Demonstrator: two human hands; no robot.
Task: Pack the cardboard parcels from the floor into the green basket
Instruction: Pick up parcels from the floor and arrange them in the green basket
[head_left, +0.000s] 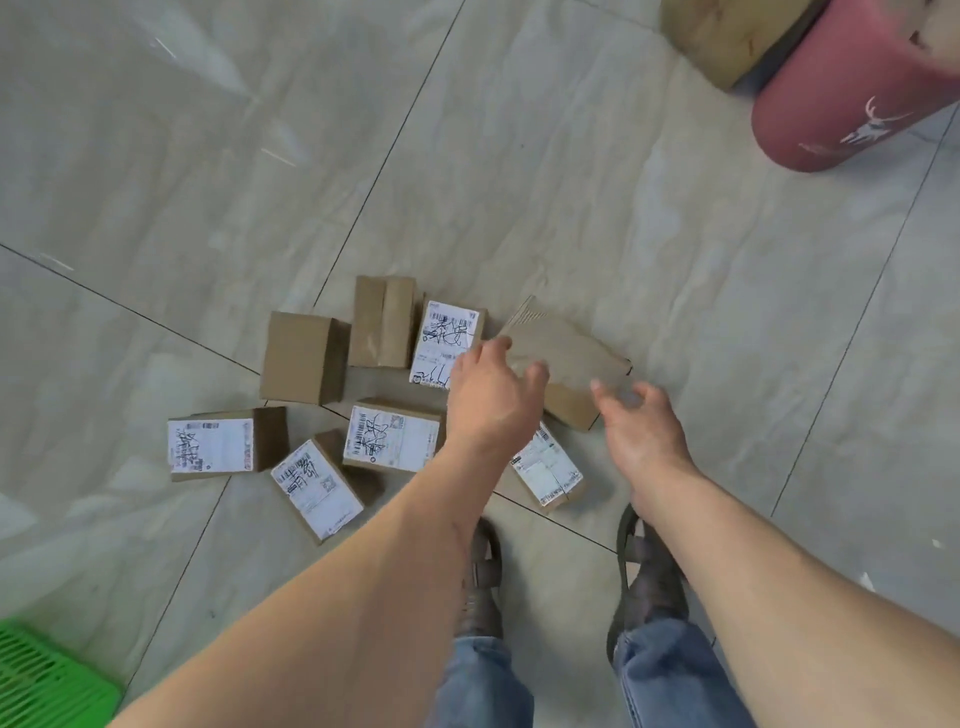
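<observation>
Several small cardboard parcels lie scattered on the tiled floor, some with white labels (390, 435), some plain brown (304, 357). A larger, blurred brown parcel (563, 351) lies at the right of the heap. My left hand (491, 392) hovers over its left edge with fingers spread and relaxed, holding nothing. My right hand (641, 423) hangs at its near right corner, fingers loosely curled, also holding nothing. One labelled parcel (548, 470) lies between my forearms. A corner of the green basket (49, 680) shows at the bottom left.
My two feet in sandals (483, 582) stand just behind the parcels. A dark red cylindrical stool (862, 88) and a tan box (727, 36) are at the top right. Bare grey floor tiles (519, 182) stretch beyond the heap.
</observation>
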